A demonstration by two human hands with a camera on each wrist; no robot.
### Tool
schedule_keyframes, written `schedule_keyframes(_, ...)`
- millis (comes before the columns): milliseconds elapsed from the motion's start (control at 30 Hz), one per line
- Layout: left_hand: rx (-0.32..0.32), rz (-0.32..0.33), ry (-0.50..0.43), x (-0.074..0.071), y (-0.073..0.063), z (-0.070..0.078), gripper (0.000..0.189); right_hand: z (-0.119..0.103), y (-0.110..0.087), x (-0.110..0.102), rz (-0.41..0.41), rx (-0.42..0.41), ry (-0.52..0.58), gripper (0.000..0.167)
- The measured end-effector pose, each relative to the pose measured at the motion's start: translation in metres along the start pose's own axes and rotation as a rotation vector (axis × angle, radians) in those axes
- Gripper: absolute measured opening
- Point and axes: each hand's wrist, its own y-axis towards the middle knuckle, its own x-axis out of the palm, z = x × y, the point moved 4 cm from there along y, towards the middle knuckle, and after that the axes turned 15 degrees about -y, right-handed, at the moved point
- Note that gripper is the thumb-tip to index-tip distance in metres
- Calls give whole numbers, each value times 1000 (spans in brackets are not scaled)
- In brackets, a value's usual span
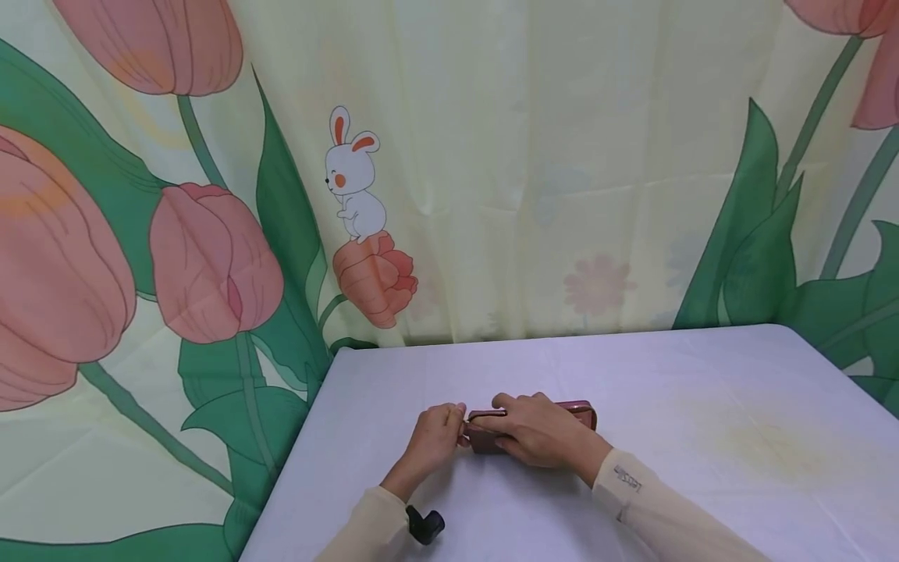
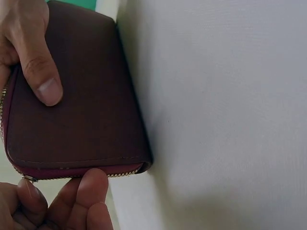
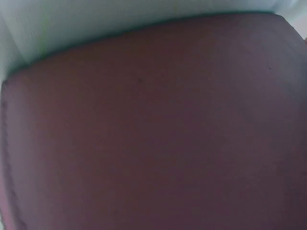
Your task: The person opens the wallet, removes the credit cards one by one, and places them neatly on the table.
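A dark brown zip-around wallet (image 1: 486, 443) stands on its long edge on the white table. My right hand (image 1: 544, 431) grips it from above, its thumb flat on the near face in the left wrist view. At the left end is my left hand (image 1: 431, 437), pinching the small zipper pull (image 2: 29, 178) at the wallet's upper corner. Gold zipper teeth (image 2: 123, 174) run down that end, with other left fingers against them. The wallet's brown face (image 3: 153, 124) fills most of the right wrist view, where no hand shows clearly.
The white-covered table (image 1: 702, 437) extends around the wallet, its back edge meeting a curtain (image 1: 477, 156) printed with tulips and a rabbit. A black device (image 1: 425, 526) sits at the left sleeve's cuff.
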Motion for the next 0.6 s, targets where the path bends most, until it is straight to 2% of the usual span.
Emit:
schedule_keyframes(167,23,-8,26,-2,0,3,44,-2,3,1,-32,1,-22,45)
schedule_keyframes(400,-7,-1,2,0,-2,-1,41,-3,3,3,-17,-2,-57,43)
schedule_keyframes(600,-84,-19,131,6,-6,-18,42,-4,1,4,-30,0,-42,43)
